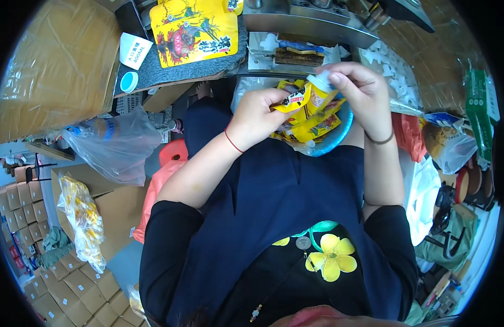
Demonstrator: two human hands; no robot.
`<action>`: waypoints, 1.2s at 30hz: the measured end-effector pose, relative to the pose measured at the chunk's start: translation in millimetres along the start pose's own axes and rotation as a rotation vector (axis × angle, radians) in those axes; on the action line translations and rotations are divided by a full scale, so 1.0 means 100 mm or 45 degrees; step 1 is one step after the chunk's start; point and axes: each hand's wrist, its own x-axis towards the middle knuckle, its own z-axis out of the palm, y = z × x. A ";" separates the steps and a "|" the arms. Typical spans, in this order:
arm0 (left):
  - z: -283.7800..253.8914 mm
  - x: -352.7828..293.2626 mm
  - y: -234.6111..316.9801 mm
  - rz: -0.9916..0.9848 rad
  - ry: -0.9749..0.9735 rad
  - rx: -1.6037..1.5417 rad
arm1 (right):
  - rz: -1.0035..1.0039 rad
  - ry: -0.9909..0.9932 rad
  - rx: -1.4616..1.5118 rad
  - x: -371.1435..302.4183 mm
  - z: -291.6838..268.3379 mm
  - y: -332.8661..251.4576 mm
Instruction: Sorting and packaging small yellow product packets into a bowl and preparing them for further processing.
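My left hand (258, 116) pinches the edge of a yellow printed pouch (296, 100) over my lap. The fingers of my right hand (365, 94) are closed at a whitish spout or cap (320, 81) on the upper end of a yellow pouch; whether both hands grip the same pouch, I cannot tell. Just below is a blue basin (345, 126) with several more yellow pouches (316, 129) in it. My fingers partly hide the pouch and its spout.
Metal machinery (312, 24) stands ahead, with small white plastic parts (391, 68) at its right. Flat yellow pouches (195, 35), a white label card (135, 50) and a teal cap (129, 82) lie on the bench. Cardboard boxes (50, 71) and a clear bag (121, 143) are leftward.
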 end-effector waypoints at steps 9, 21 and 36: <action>0.37 -0.07 0.07 -0.300 -0.298 -0.704 | -0.087 -0.106 -0.630 -0.09 -0.33 -0.09; 0.38 -0.01 0.05 -0.461 -0.430 -0.937 | 0.027 -0.269 -0.248 -0.03 -0.45 0.06; -0.05 0.53 -0.24 -0.263 -0.082 -1.073 | 0.234 0.084 -1.677 0.05 -1.23 0.94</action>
